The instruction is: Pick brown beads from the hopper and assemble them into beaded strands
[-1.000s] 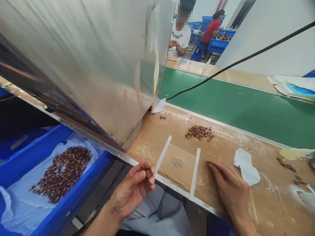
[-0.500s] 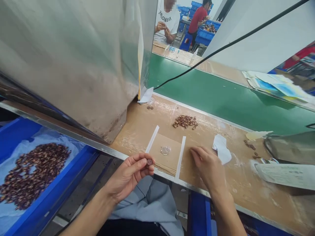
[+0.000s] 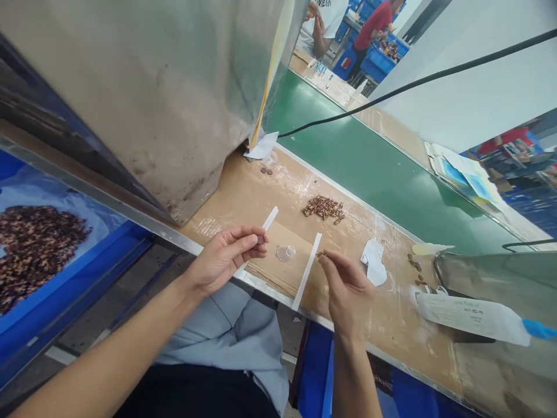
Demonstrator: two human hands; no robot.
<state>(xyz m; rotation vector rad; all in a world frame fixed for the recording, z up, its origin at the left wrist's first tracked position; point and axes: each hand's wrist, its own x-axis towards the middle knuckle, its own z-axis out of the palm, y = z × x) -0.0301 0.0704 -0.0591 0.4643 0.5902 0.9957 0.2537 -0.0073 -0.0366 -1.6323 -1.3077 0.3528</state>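
Note:
Between the thumb and fingers of my left hand (image 3: 230, 252) is a small round brown button (image 3: 260, 239). My right hand (image 3: 348, 284) is closed in a pinch just right of a white tape strip (image 3: 308, 270), and a tiny brown-gold piece (image 3: 321, 253) shows at its fingertips. On the cardboard (image 3: 261, 270) between the hands lies a small clear round dish (image 3: 285, 253). A pile of small shiny brown-gold pieces (image 3: 323, 208) sits beyond it on the bench. Two brown discs (image 3: 266, 171) rest farther back, near the metal housing.
A large metal housing (image 3: 174, 87) stands at left, beside a blue bin (image 3: 108, 261) of brown pieces. A green belt (image 3: 348, 145) runs behind the bench, with a black cable (image 3: 391, 93) across it. White paper (image 3: 374, 261) and a labelled bottle (image 3: 472, 316) lie right. Co-workers sit beyond.
My right hand has turned inward, and a tiny brown-gold piece now shows at its fingertips. My left hand still holds the button. The whole view has tilted and shifted.

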